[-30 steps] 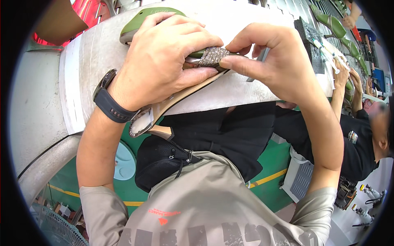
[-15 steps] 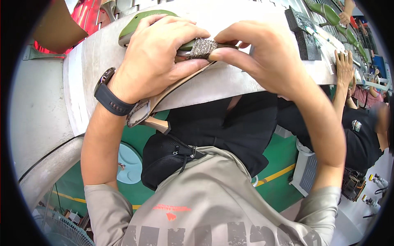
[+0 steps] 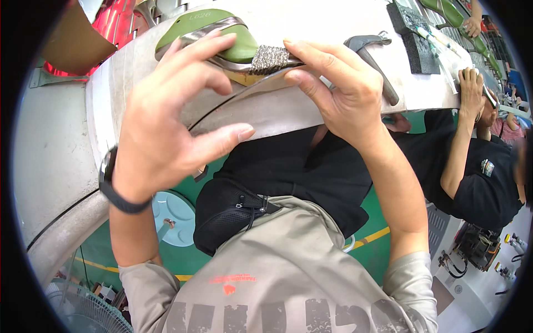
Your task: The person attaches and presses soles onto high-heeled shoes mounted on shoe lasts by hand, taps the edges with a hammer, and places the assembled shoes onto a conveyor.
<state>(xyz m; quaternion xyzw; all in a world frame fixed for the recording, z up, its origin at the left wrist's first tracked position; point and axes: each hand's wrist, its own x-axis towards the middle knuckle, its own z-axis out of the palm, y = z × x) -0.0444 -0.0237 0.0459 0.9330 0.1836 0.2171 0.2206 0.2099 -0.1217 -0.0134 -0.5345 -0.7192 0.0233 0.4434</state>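
A green shoe last [image 3: 239,51] lies on its side at the bench edge, with a sandal upper around it. The upper has a shiny metallic strap [image 3: 225,23] and a glittery band [image 3: 270,60]. My right hand [image 3: 347,83] pinches the shoe's end beside the glittery band, thumb below and fingers above. My left hand [image 3: 161,116] is open, its thumb spread away from the fingers, in front of the last; its edges are slightly blurred. A thin dark-edged sole [image 3: 236,95] runs from below the band down behind my left hand.
A hammer [image 3: 380,72] rests right of my right hand. Farther right are a black foam block [image 3: 413,44], brushes [image 3: 438,41] and more green lasts [image 3: 447,14]. A co-worker's hand [image 3: 471,91] lies at the bench edge. A blue round stool [image 3: 180,222] stands below left.
My left hand has let go of the shoe, moved down and left, and opened. More of the green last and its strap shows. The hammer has come into sight.
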